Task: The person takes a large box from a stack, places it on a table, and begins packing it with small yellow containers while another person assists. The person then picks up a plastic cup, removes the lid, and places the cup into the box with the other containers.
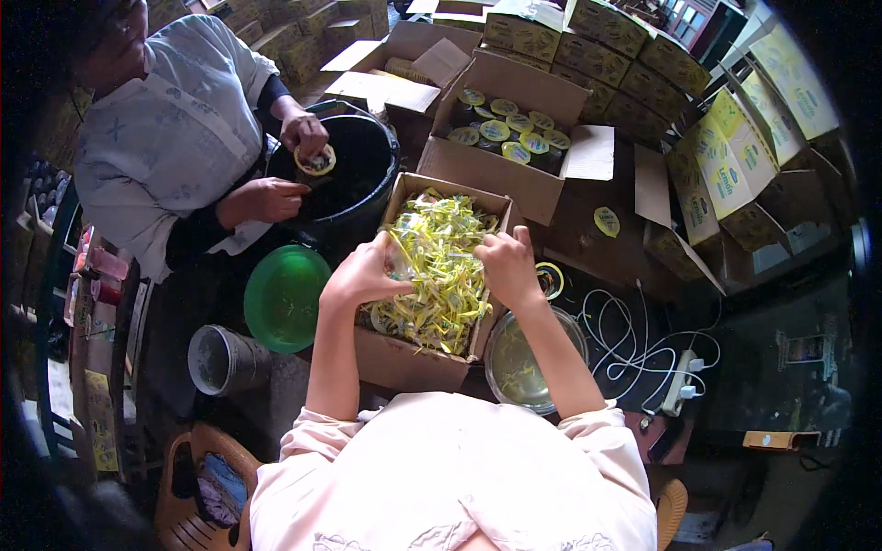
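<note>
A cardboard box [413, 354] before me is heaped with thin yellow-and-white printed strips [441, 271]. My left hand [367, 275] is at the box's left side, thumb stretched across, gripping a clear plastic item [398, 260] with some reddish bits showing, partly hidden by the hand. My right hand [505, 262] is at the box's right edge, fingers curled; what they hold, if anything, I cannot make out. Just right of it lies a small round yellow-rimmed item [549, 280]. Below that sits a steel bowl [565, 354] with a few yellow bits in it.
A co-worker [165, 138] at left holds a small cup [314, 163] over a black bucket [358, 193]. A green basin [280, 298] and grey bucket [211, 358] sit left. Cartons [717, 165], an open box of lidded cups [588, 151], white cables and a power strip [680, 381] are around.
</note>
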Demonstrator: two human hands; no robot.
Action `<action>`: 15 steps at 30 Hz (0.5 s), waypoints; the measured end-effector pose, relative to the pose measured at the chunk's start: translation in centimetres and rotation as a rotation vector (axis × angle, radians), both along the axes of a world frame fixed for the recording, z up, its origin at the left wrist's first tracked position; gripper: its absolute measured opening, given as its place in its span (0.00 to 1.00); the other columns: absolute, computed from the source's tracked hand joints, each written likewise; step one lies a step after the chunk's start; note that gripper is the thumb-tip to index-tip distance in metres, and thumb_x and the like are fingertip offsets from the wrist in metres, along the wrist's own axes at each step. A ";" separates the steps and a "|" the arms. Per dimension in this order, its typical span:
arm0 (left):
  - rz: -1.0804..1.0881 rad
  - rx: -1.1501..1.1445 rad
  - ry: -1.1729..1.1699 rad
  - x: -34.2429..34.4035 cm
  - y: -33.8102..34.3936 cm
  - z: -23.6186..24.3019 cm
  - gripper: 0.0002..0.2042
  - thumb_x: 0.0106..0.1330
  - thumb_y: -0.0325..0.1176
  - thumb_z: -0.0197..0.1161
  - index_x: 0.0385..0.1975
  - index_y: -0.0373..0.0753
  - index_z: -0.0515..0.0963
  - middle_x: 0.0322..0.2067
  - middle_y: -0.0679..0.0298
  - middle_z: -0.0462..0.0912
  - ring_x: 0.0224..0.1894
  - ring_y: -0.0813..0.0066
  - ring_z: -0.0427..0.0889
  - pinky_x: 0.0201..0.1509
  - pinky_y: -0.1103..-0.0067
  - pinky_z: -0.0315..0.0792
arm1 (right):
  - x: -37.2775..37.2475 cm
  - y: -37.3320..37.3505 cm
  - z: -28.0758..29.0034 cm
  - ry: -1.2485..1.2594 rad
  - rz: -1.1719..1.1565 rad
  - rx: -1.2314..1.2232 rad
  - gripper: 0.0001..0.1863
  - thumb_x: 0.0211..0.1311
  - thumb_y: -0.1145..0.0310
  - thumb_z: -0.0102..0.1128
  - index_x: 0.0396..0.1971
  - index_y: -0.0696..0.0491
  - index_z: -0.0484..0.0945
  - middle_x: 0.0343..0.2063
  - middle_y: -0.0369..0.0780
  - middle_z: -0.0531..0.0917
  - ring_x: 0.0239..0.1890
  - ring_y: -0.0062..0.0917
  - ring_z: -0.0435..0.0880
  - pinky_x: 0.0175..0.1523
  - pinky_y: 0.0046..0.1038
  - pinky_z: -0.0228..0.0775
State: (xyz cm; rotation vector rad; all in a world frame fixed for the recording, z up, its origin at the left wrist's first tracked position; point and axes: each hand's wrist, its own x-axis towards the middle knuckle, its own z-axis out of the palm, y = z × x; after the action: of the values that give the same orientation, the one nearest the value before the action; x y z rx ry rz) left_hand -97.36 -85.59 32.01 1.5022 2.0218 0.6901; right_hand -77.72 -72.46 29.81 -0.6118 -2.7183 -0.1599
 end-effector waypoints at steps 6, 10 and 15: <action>-0.024 0.472 -0.252 1.0 -1.7 -0.2 0.23 0.37 0.29 0.67 0.35 0.33 0.66 0.28 0.60 0.74 0.31 0.77 0.75 0.37 0.81 0.70 | 1.0 -1.1 -0.6 0.401 -0.080 -0.524 0.10 0.35 0.78 0.54 0.22 0.52 0.79 0.18 0.39 0.78 0.21 0.25 0.78 0.29 0.26 0.65; -0.067 0.738 -0.318 2.3 -2.0 -0.5 0.28 0.39 0.26 0.65 0.44 0.36 0.62 0.34 0.62 0.68 0.36 0.75 0.71 0.42 0.81 0.67 | 2.2 -2.9 -1.5 0.417 -0.105 -0.657 0.12 0.36 0.82 0.51 0.25 0.56 0.79 0.20 0.43 0.78 0.24 0.23 0.79 0.29 0.23 0.70; -0.067 0.763 -0.365 2.9 -3.5 -0.3 0.32 0.38 0.25 0.62 0.48 0.35 0.59 0.39 0.60 0.66 0.42 0.71 0.68 0.50 0.77 0.62 | 3.4 -4.8 -0.6 0.404 -0.168 -0.564 0.14 0.37 0.83 0.51 0.29 0.57 0.78 0.21 0.44 0.78 0.23 0.27 0.79 0.31 0.22 0.70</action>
State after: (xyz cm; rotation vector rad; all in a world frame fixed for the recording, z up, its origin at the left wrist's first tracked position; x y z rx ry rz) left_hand -94.42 -89.11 31.71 1.6498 1.4799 1.6978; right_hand -74.36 -77.31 29.16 -0.9083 -2.3007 0.6415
